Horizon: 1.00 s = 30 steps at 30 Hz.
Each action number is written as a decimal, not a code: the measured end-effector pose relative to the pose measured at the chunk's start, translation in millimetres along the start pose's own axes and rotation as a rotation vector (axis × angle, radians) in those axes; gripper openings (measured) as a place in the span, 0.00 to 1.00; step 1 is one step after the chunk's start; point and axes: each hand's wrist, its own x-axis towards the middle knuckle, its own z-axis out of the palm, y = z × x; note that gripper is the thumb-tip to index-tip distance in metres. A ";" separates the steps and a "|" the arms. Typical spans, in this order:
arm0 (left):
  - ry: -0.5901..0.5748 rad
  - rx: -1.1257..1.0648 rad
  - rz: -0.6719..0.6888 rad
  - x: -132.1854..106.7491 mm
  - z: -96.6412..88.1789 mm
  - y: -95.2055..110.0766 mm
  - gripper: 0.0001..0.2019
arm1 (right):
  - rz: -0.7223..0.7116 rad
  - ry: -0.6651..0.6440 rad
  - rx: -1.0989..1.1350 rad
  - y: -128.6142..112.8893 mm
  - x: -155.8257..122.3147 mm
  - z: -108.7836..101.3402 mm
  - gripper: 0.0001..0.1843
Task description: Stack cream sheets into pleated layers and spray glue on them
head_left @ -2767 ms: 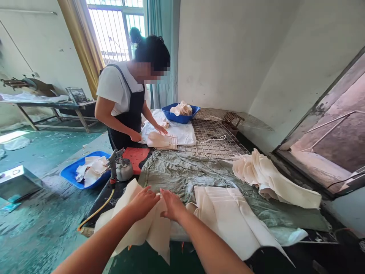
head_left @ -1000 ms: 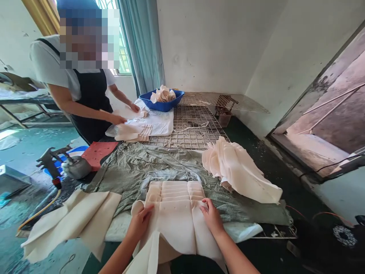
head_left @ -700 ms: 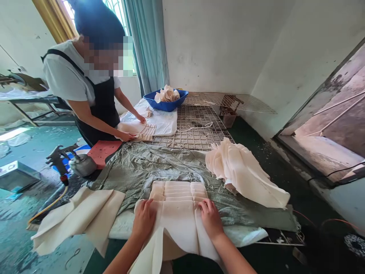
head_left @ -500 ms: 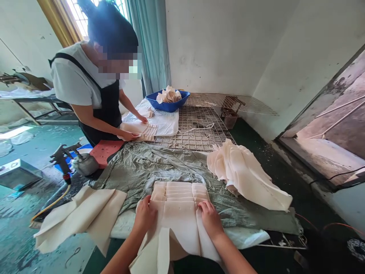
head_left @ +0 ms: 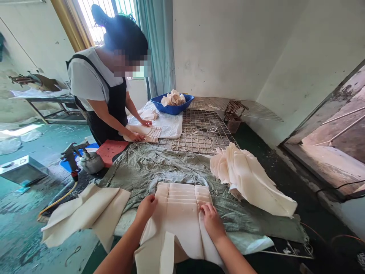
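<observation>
A stack of cream fabric pieces (head_left: 182, 213), stepped like shingles, lies on a grey-green cloth (head_left: 159, 167) at the table's near edge and hangs over it. My left hand (head_left: 146, 209) presses flat on the stack's left side, fingers stretched out. Over on the stack's right side rests my right hand (head_left: 211, 222), fingers spread on the fabric. Neither hand grips anything.
A loose cream pile (head_left: 251, 179) lies to the right, and more cream pieces (head_left: 85, 213) drape at the left. A spray gun (head_left: 82, 160) and red pad (head_left: 111, 150) sit left. Across the wire-mesh table (head_left: 202, 133) a person arranges similar pieces beside a blue basin (head_left: 171, 104).
My hands went from the left-hand pieces to the middle stack and now lie flat on its two sides. The view has shifted slightly; the other person leans lower over their pieces.
</observation>
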 end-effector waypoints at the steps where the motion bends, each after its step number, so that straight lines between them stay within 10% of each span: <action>1: -0.002 0.009 -0.018 0.4 -0.4 -1.4 0.13 | -0.004 -0.002 -0.003 0.2 0.4 -0.9 0.20; 9: 0.023 0.117 -0.014 -6.2 8.0 -8.6 0.14 | 0.037 -0.141 -0.176 -32.1 1.5 -19.7 0.19; 16: 0.043 0.259 0.016 -7.6 16.5 -8.8 0.15 | 0.123 -0.571 -0.405 -87.4 9.4 -30.2 0.32; 24: -0.087 0.416 0.529 -13.4 9.0 -3.7 0.13 | 0.162 -0.677 -0.465 -97.4 22.8 -33.3 0.36; 30: -0.189 0.455 0.560 -26.2 4.6 10.5 0.19 | 0.187 -0.692 -0.471 -100.9 23.8 -31.8 0.35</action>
